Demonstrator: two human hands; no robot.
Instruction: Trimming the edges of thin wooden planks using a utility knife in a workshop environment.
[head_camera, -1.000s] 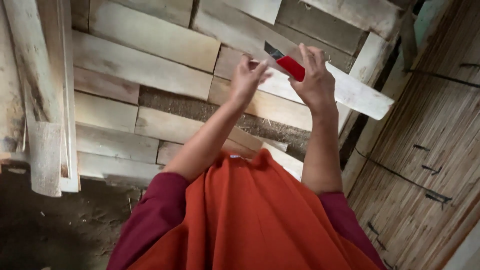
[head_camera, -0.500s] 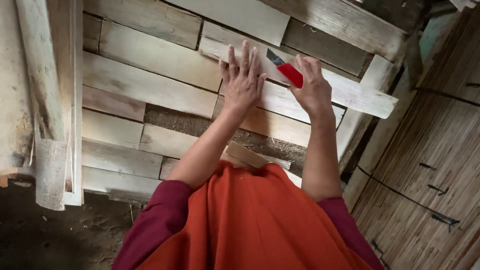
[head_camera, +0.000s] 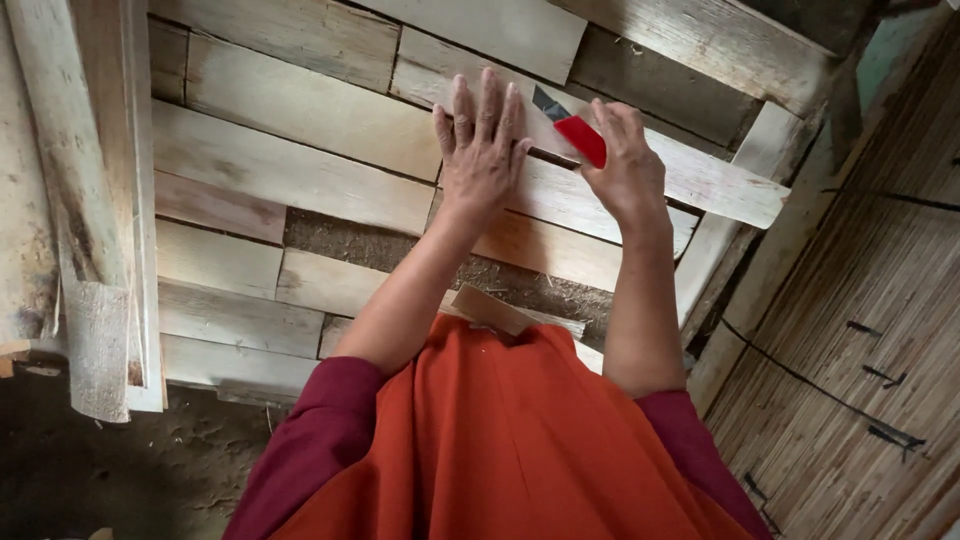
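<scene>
At the far left upright posts (head_camera: 75, 200) lean beside a stack of pale planks (head_camera: 290, 170) over dark earth. The left hand (head_camera: 482, 150) lies flat, fingers spread, pressing on a long plank (head_camera: 700, 180) that lies slantwise across the stack. Just right of it the right hand (head_camera: 628, 170) is closed around a red-handled knife (head_camera: 578, 138), whose dark blade rests on that plank between the two hands; a woven mat (head_camera: 880, 300) fills the right side.

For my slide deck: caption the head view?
Left hand flat on pale plank, right hand gripping a red-handled tool.
</scene>
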